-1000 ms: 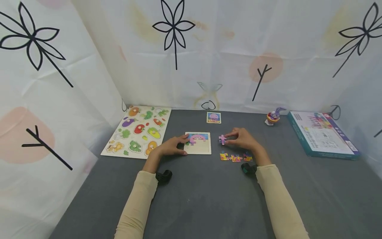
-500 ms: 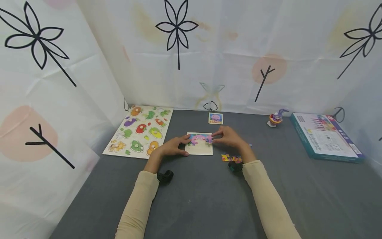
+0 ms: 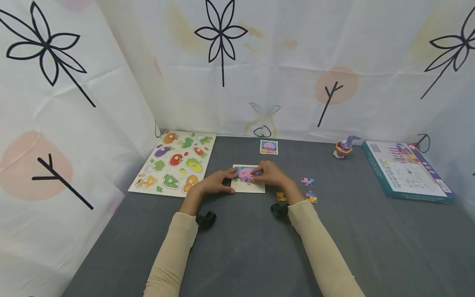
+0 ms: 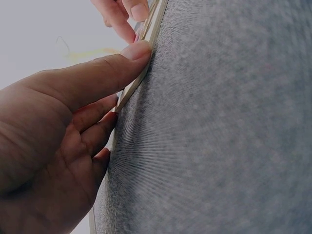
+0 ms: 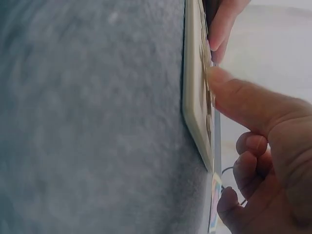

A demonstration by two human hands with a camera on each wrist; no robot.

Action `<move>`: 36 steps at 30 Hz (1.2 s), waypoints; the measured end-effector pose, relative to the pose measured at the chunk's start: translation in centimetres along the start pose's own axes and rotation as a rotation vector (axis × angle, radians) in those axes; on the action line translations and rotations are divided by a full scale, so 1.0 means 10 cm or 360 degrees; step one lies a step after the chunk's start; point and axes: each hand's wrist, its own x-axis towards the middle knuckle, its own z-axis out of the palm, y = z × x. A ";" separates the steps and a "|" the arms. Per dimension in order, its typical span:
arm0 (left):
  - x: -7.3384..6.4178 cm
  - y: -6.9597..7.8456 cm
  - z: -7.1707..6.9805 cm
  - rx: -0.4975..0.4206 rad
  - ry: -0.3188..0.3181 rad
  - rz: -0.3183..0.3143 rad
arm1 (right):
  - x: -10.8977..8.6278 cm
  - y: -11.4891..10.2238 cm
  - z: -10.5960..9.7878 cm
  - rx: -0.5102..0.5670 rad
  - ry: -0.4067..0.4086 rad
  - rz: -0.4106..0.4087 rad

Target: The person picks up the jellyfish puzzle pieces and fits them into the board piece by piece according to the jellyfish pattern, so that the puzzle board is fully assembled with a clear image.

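A small wooden puzzle board [image 3: 249,189] with a pink animal picture in its upper part lies on the grey table. My left hand [image 3: 215,182] holds the board at its left side, its thumb on the edge in the left wrist view. Over the right part of the board, my right hand [image 3: 272,173] pinches a pink puzzle piece at the picture; the fingers mostly cover the piece. In the right wrist view, the right thumb [image 5: 239,95] presses at the pieces on the board. Loose puzzle pieces [image 3: 311,197] lie right of the board, some partly hidden by the right wrist.
A small picture card [image 3: 269,147] lies behind the board. At the left is a large vegetable puzzle board [image 3: 174,169]. A small figurine [image 3: 343,147] and a flat box [image 3: 408,171] stand at the right. A patterned white cloth [image 3: 178,82] hangs behind.
My right hand has carried the pink puzzle piece left from beside the loose pieces onto the board, into the picture. The left hand has stayed at the board's left side.
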 end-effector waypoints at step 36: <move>-0.01 -0.02 0.00 -0.0003 0.0019 0.0010 | -0.36 0.25 -0.35 0.0025 0.0123 0.0175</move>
